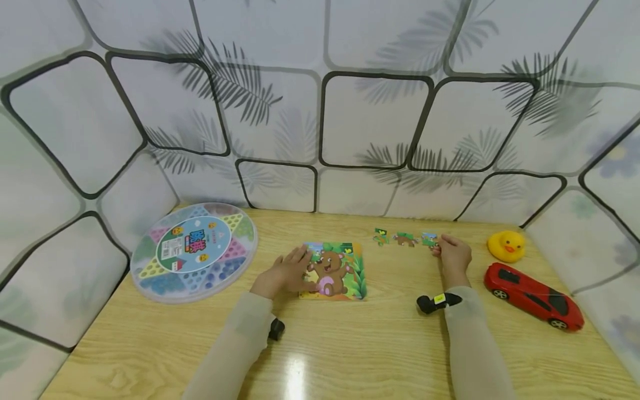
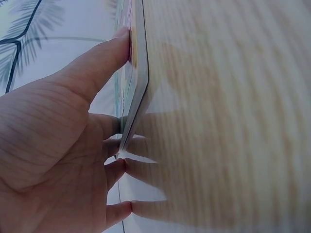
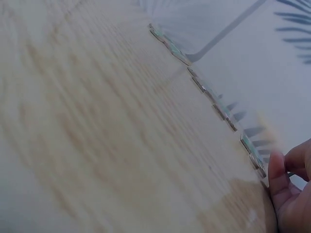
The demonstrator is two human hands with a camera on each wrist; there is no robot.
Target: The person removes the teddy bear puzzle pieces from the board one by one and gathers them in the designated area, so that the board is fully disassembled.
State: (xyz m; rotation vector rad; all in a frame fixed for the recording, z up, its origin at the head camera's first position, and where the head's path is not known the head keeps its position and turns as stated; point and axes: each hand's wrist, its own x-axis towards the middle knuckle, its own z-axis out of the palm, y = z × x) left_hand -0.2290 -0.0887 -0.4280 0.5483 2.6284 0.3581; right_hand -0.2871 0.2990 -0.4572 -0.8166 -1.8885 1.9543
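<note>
A square bear jigsaw puzzle (image 1: 332, 272) lies flat on the table. My left hand (image 1: 287, 273) rests at its left side; in the left wrist view the thumb (image 2: 109, 56) lies on its face while the other fingertips touch its edge and the table. Three loose pieces form a row to the right: a green-and-orange piece (image 1: 381, 237), a brown-and-green piece (image 1: 405, 239) and a blue-and-green piece (image 1: 428, 239). At the right end of this row, my right hand (image 1: 455, 256) has thumb and finger together, seemingly pinching a puzzle piece (image 3: 290, 174) that is mostly hidden.
A round Chinese checkers box (image 1: 195, 253) lies at the left. At the right are a yellow rubber duck (image 1: 506, 246) and a red toy car (image 1: 532, 297). Patterned fabric walls (image 1: 370, 122) stand along the back and sides of the wooden table (image 1: 370, 355).
</note>
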